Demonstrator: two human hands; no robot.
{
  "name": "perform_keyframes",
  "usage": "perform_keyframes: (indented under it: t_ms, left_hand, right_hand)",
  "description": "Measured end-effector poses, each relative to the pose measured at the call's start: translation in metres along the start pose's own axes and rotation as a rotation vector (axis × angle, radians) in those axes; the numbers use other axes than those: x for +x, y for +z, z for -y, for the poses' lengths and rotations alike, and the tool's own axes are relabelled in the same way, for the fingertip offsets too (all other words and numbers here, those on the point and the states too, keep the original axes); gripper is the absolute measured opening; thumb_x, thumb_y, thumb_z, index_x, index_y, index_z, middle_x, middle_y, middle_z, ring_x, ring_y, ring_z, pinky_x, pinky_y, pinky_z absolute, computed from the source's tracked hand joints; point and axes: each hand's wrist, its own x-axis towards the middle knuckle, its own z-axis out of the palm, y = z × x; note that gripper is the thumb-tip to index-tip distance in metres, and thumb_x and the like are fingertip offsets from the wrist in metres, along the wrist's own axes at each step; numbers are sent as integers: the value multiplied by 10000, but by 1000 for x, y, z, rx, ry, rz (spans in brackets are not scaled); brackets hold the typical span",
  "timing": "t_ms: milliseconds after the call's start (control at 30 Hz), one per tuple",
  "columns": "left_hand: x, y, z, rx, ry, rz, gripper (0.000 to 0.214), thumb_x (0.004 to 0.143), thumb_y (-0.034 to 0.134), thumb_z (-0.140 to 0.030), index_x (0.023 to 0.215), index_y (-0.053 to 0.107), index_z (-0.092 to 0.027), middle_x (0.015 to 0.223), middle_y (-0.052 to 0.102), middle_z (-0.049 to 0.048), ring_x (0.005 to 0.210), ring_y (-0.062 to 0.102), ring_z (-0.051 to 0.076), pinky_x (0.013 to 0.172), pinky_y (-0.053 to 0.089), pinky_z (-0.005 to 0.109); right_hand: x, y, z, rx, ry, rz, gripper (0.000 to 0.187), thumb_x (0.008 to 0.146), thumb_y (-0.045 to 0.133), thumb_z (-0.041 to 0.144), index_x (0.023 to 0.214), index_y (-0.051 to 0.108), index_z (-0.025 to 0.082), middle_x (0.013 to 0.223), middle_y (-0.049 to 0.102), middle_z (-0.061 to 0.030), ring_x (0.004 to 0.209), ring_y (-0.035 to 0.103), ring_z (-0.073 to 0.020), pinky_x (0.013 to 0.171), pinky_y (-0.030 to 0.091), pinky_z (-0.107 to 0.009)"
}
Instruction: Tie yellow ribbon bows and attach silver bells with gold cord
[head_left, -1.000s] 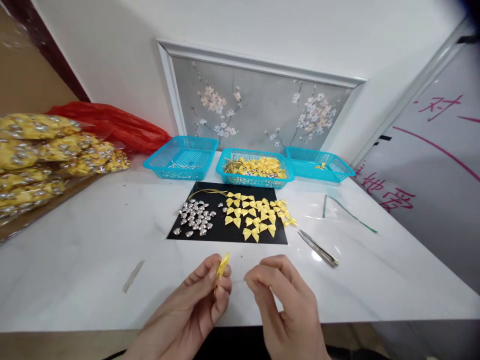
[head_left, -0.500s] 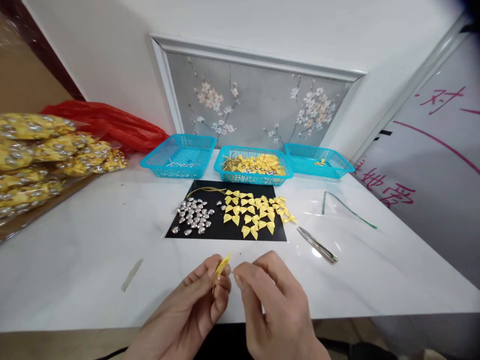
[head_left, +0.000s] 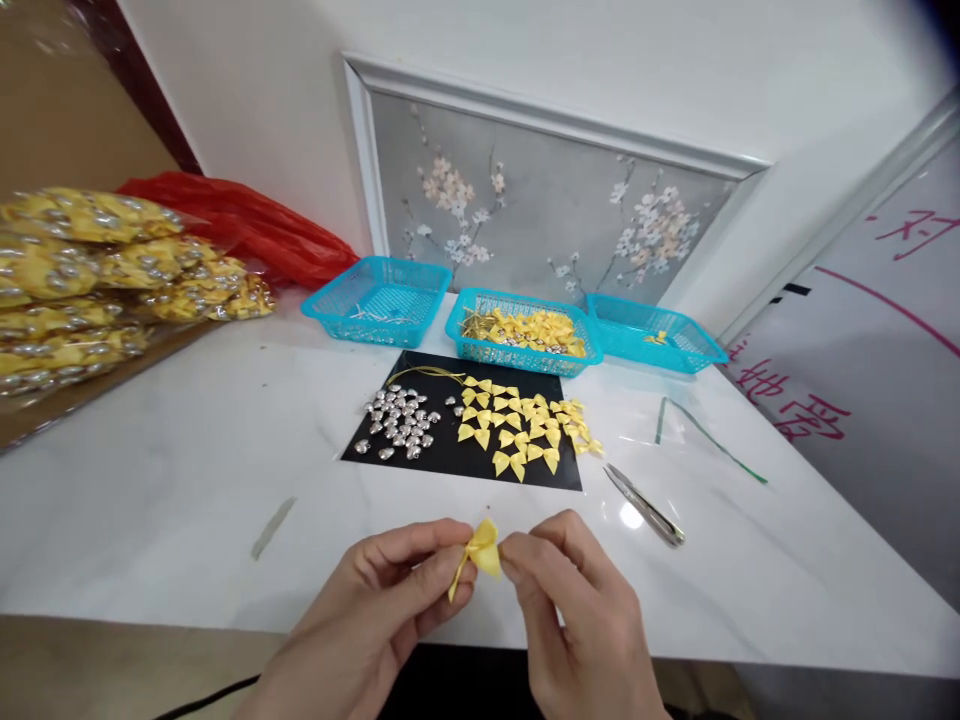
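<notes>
A yellow ribbon bow (head_left: 486, 548) is pinched between the thumb and fingers of my left hand (head_left: 405, 585), with a narrow yellow strip hanging below its knot. My right hand (head_left: 574, 600) is closed in a pinch at the bow's right edge; its fingertips hide what lies between them. Beyond both hands is a black mat (head_left: 442, 462). Silver heart-shaped beads (head_left: 397, 420) lie loose on its left side, and yellow bows (head_left: 514, 425) are spread over its right side and edge. Gold ties (head_left: 424, 371) rest along the far edge.
Thread snips (head_left: 645, 505) lie right of the mat, near a green strip (head_left: 709, 440). Behind stand a left blue basket (head_left: 375, 300), a middle basket (head_left: 525, 355) of bows and ties, and a right basket (head_left: 652, 340). Bagged bows (head_left: 90, 270) are piled left, beside red plastic (head_left: 247, 225).
The bow in my left hand has turned so its loop faces the camera more. My right fingertips, apart from it before, now meet its edge. The whole view has shifted and tilted slightly.
</notes>
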Motion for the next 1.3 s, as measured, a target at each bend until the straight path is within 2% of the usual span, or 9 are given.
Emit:
perform_keyframes:
  t_ms: [167, 300, 667, 900, 1033, 1100, 1200, 1300]
  left_hand:
    - [0, -3, -1, 39, 2, 29, 239, 519, 895, -217, 702, 750, -166, 707, 755, 30, 630, 663, 125, 600, 563, 171]
    - [0, -6, -2, 58, -32, 67, 257, 530, 891, -260, 724, 752, -165, 638, 730, 22, 604, 640, 122, 591, 545, 178]
    - [-4, -5, -2, 34, -51, 129, 183, 557, 870, -206, 691, 751, -169, 624, 717, 19, 563, 615, 114, 543, 509, 179]
    - [-4, -1, -5, 42, -58, 178, 192, 549, 872, -224, 688, 759, -155, 639, 706, 24, 553, 584, 101, 532, 493, 164]
    - [-2, -2, -3, 105, -57, 191, 184, 588, 851, -255, 720, 764, -161, 610, 677, 8, 563, 565, 100, 535, 475, 156]
    - [0, -3, -2, 168, -27, 219, 141, 642, 816, -263, 728, 769, -161, 583, 658, 6, 559, 549, 100, 541, 468, 160]
    - [4, -6, -2, 301, 58, 241, 115, 700, 768, -270, 776, 784, -185, 613, 665, 14, 599, 562, 124, 576, 481, 187]
    - [8, -9, -3, 429, 148, 268, 100, 723, 745, -248, 806, 790, -213, 712, 688, 20, 653, 591, 147, 623, 502, 211]
  right_hand:
    - [1, -1, -2, 108, 91, 47, 219, 923, 441, 115, 898, 636, 212, 750, 486, -22, 659, 523, -136, 532, 422, -238]
    - [0, 1, -3, 167, 136, 53, 203, 918, 465, 137, 850, 644, 205, 713, 476, -8, 632, 497, -134, 523, 413, -239]
    - [-5, 6, -5, 257, 135, 31, 225, 912, 466, 127, 924, 667, 228, 713, 477, -5, 647, 479, -137, 545, 393, -250]
    - [-3, 6, -6, 310, 177, 19, 206, 897, 500, 154, 864, 687, 232, 706, 504, -3, 647, 508, -137, 551, 422, -240]
    - [-5, 10, -7, 342, 243, 6, 143, 864, 554, 141, 820, 665, 220, 707, 574, 3, 638, 568, -126, 569, 470, -220]
    - [-8, 12, -8, 363, 292, -14, 105, 864, 556, 150, 904, 627, 216, 746, 637, -5, 645, 618, -129, 568, 501, -207]
    - [-11, 11, -7, 262, 268, -68, 229, 907, 481, 173, 1119, 564, 205, 858, 703, -47, 744, 679, -159, 633, 551, -232]
    - [-7, 3, -3, 40, 112, -110, 279, 919, 449, 144, 1150, 588, 216, 999, 692, -83, 922, 662, -197, 782, 552, -313]
